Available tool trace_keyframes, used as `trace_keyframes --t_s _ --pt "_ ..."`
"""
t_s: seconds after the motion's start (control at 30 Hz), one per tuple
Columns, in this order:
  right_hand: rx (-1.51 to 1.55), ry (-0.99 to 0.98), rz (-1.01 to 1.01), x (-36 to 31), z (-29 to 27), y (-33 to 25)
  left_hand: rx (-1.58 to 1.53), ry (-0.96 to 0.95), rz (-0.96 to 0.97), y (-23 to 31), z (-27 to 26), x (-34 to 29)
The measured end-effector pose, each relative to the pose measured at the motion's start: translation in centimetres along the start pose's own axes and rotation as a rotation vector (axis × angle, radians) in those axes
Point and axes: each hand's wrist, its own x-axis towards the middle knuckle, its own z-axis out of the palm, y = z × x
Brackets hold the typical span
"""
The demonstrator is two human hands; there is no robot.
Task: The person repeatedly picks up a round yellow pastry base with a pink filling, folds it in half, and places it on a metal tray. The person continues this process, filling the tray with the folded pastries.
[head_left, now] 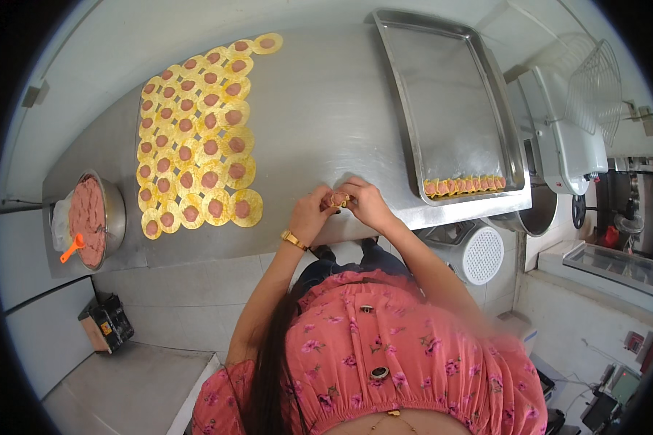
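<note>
Between my fingertips, over the front part of the steel table (319,109), is a small dumpling (336,199) with a yellow wrapper and pink meat showing on top. My left hand (311,211) pinches it from one side, and my right hand (368,205) closes on it from the other. To the left lie rows of round yellow wrappers (243,139), each with a lump of pink meat filling (186,153). On the right, a large metal tray (449,101) holds a short row of finished-looking dumplings (464,186) along its near edge.
A steel bowl (114,210) of pink ground meat (88,217) stands at the table's left end, with an orange-handled tool (72,248) in it. Right of the tray is a white machine (562,130) with a wire guard (594,90). A dark box (109,326) sits on the floor at lower left.
</note>
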Motion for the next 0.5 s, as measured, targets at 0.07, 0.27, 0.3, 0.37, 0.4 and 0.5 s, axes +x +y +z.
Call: trace_keyframes --t_s 0.07,0.27,0.3,0.37,0.4,0.5 --pt "0.021 -0.063 -0.02 0.5 -0.2 0.5 0.022 -0.014 -0.004 0.0 0.1 0.1" --pt "-0.059 -0.018 0.04 -0.2 -0.7 -0.3 0.075 0.012 0.092 -0.1 -0.1 0.0" --pt "-0.09 0.006 0.032 -0.4 -0.7 -0.5 0.099 0.039 0.128 -0.2 -0.2 0.0" --pt "-0.072 -0.037 0.061 -0.5 -0.4 -0.8 0.143 0.062 0.18 -0.4 -0.2 0.1" --pt "-0.064 -0.045 0.057 -0.4 -0.2 -0.9 0.162 0.058 0.199 -0.5 -0.2 0.2" --pt "0.011 -0.095 0.087 0.1 -0.2 -0.7 0.145 0.006 0.127 -0.5 0.0 0.4"
